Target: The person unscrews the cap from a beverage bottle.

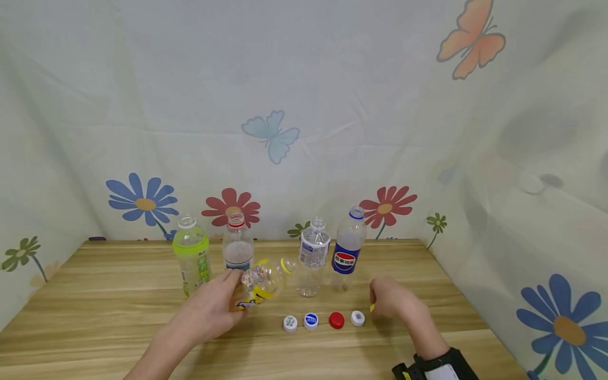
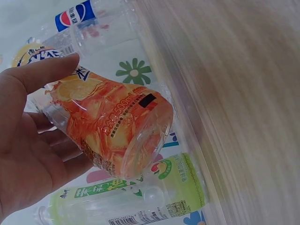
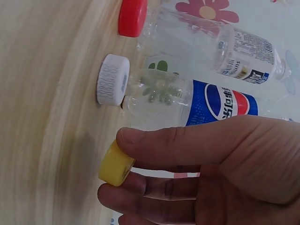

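Note:
My left hand grips a clear bottle with an orange-and-yellow label, tilted so its uncapped neck points right. The left wrist view shows the thumb and fingers around this bottle's label. On the right, my right hand pinches a yellow bottle cap between thumb and fingers, just above the table. Left of that hand lie a white cap, a red cap, a blue-topped cap and another white cap in a row.
Behind the hands stand uncapped bottles: a green-labelled one, one with a red neck ring, a clear one and a blue-labelled one. A flower-printed cloth hangs behind the wooden table.

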Action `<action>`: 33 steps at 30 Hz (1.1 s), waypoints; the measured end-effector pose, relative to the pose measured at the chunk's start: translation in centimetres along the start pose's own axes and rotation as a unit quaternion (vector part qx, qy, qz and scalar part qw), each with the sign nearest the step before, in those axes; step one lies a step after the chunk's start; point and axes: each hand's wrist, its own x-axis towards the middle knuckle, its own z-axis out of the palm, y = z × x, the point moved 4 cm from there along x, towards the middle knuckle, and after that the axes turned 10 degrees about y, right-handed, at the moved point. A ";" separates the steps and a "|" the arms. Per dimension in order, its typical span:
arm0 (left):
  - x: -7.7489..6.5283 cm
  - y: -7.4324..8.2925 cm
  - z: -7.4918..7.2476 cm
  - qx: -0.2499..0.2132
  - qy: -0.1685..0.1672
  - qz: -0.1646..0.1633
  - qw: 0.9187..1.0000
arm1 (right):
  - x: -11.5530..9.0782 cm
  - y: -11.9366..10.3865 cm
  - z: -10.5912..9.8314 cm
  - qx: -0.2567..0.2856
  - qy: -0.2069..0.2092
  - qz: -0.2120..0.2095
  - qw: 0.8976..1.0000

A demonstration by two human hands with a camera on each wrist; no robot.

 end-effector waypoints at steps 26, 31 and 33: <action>0.1 0.1 0.0 -0.040 0.082 0.061 0.994 | 0.3 0.6 1.0 -0.021 -0.032 0.006 0.999; 0.2 0.3 -0.1 -0.036 0.102 0.066 0.992 | 0.4 0.6 0.7 -0.027 -0.035 0.018 0.999; 0.3 0.3 -0.1 -0.037 0.111 0.064 0.991 | 0.5 0.5 0.6 -0.026 -0.036 0.023 0.999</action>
